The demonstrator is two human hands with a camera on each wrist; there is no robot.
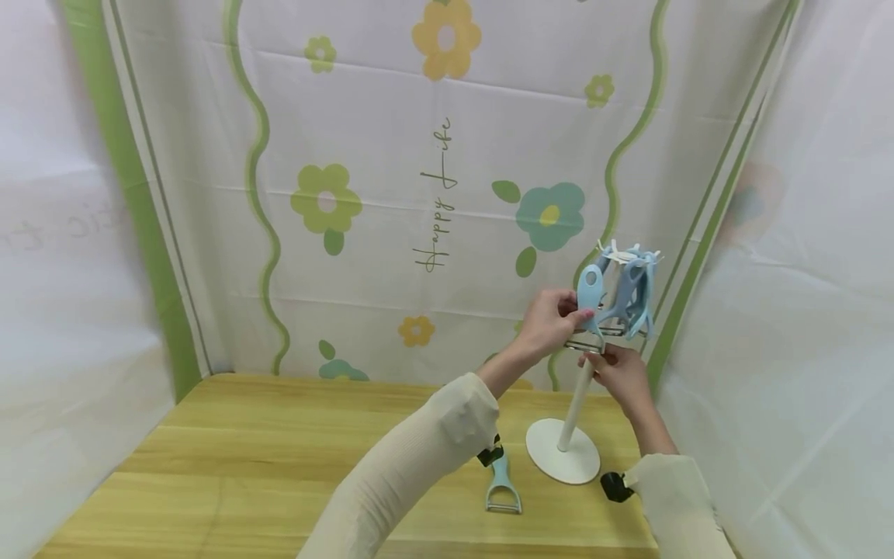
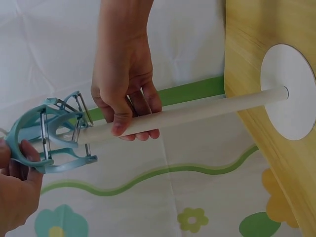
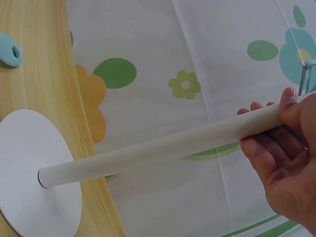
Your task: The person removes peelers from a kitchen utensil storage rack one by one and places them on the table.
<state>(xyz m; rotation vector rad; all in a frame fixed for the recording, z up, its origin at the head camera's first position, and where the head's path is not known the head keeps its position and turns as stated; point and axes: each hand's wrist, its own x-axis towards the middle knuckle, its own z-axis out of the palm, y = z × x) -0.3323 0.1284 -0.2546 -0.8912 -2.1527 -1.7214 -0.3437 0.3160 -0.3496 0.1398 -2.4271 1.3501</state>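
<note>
A white stand (image 1: 578, 400) with a round base (image 1: 541, 458) rises from the table, with a ring of hooks (image 1: 620, 255) at its top. My left hand (image 1: 546, 324) pinches a light blue peeler (image 1: 590, 286), handle up and blade down, at the left of the hooks. Whether its handle hole is on a hook is unclear. Several other blue peelers (image 1: 639, 291) hang around the top. Lower down, my right hand (image 1: 624, 378) holds the pole just under the peeler blades; in the right wrist view its thumb and fingers wrap the pole (image 3: 163, 143).
Another light blue peeler (image 1: 502, 483) lies on the wooden table (image 1: 293, 450), left of the stand's base and partly behind the left wrist's black camera (image 1: 490, 453). A flower-printed curtain (image 1: 391, 140) stands behind the table, with white sheets at both sides.
</note>
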